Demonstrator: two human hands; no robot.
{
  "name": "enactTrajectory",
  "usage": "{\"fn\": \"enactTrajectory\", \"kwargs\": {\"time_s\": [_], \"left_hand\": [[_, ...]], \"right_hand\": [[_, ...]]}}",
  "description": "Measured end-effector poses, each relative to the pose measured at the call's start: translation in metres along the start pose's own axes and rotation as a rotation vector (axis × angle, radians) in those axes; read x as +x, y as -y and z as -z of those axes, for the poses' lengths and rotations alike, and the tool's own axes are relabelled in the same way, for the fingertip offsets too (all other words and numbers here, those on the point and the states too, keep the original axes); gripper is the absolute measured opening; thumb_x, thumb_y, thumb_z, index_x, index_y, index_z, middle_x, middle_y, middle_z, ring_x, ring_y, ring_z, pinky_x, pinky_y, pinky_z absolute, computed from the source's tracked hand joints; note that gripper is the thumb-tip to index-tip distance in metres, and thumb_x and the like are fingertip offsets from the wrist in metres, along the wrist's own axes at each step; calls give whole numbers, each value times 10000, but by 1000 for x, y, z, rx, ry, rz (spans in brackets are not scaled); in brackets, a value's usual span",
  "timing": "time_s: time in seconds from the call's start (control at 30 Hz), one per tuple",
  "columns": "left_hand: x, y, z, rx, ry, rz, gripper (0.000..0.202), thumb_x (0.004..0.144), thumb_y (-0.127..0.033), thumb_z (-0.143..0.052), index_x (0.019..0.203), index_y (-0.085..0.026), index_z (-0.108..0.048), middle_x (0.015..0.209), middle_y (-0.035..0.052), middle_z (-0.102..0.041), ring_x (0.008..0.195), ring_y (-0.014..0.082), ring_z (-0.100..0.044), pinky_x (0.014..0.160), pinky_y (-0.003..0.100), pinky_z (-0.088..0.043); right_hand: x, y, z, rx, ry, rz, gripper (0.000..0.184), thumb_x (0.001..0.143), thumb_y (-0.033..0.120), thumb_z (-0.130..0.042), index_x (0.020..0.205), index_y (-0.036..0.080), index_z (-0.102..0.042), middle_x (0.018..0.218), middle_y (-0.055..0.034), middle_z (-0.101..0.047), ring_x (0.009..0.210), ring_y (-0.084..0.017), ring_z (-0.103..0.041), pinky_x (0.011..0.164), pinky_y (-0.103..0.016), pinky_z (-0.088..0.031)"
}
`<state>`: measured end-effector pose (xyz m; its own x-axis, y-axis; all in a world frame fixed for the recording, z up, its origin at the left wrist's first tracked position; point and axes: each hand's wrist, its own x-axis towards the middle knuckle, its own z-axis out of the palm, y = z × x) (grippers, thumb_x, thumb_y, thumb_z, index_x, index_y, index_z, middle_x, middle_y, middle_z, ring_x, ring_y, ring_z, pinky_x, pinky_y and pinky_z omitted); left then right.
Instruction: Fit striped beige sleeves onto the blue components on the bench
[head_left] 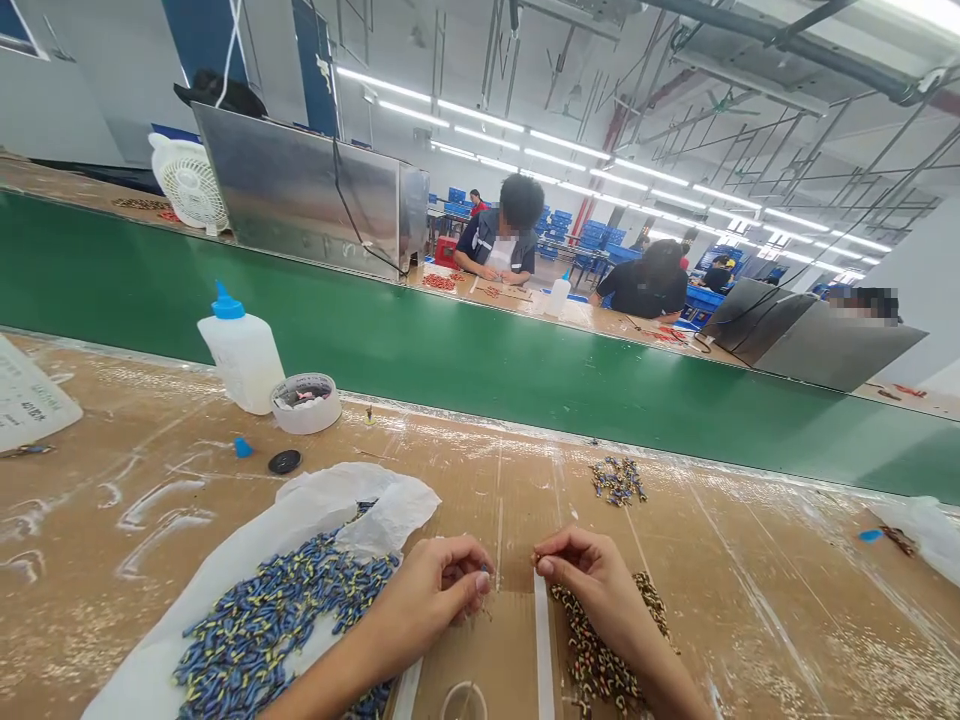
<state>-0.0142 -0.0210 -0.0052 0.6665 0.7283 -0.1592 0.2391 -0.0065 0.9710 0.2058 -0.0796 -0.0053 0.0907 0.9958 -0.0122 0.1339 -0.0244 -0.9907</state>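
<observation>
My left hand [439, 590] is curled in a pinch, holding a small blue piece at its fingertips. It rests beside a heap of small blue and yellow parts [277, 620] lying on a white plastic bag [337, 495]. My right hand [592, 580] is also pinched, its fingertips closed on a tiny dark part. Under its wrist lies a pile of small brown and white parts [600, 660]. The two hands almost meet over the brown cardboard-covered worktable [750, 600].
A white glue bottle with a blue cap [241, 350] and a small white cup [305, 402] stand at back left. Another small pile of parts [618, 480] lies ahead. A green conveyor belt [480, 360] crosses behind. People work at tables beyond it.
</observation>
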Motion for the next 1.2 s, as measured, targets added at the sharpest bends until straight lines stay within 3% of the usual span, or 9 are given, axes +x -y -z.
{"fn": "enactTrajectory", "kwargs": {"time_s": [0.13,0.27,0.47,0.8,1.2], "left_hand": [[0,-1,-2,50,-22,3,240,847,-347,-545,926,-146,-651,742,27,-645,660,149,-590,620,238,-447],[-1,-4,-4,201,-71,-35,227,863,-327,-519,902,-163,-670,706,15,-641,657,154,-574,625,242,-423],[-2,-7,-5,435,-181,-108,208,875,-273,-502,912,-184,-685,816,26,-676,767,179,-576,685,259,-405],[-1,-6,-9,463,-189,-181,189,876,-258,-536,887,-190,-712,841,33,-707,781,180,-595,684,250,-389],[-4,-8,-13,517,-171,-238,179,894,-243,-538,823,-161,-680,741,18,-648,676,140,-535,626,240,-334]], "right_hand": [[-2,1,-13,-27,22,78,198,758,381,-735,785,185,-745,736,-28,-678,714,-169,-600,668,-267,-475],[-2,-5,-17,-7,-13,48,262,762,432,-726,848,187,-760,798,-55,-716,732,-188,-625,675,-284,-493],[-3,-12,-24,82,-39,-7,299,764,450,-729,890,179,-743,828,-55,-729,780,-199,-649,717,-293,-509],[-9,-7,-30,137,-125,-5,280,771,437,-728,849,170,-692,741,-19,-677,698,-161,-603,667,-267,-490],[-16,-12,-35,87,-31,-10,283,806,446,-694,875,175,-654,842,-55,-694,801,-193,-637,753,-313,-519]]}}
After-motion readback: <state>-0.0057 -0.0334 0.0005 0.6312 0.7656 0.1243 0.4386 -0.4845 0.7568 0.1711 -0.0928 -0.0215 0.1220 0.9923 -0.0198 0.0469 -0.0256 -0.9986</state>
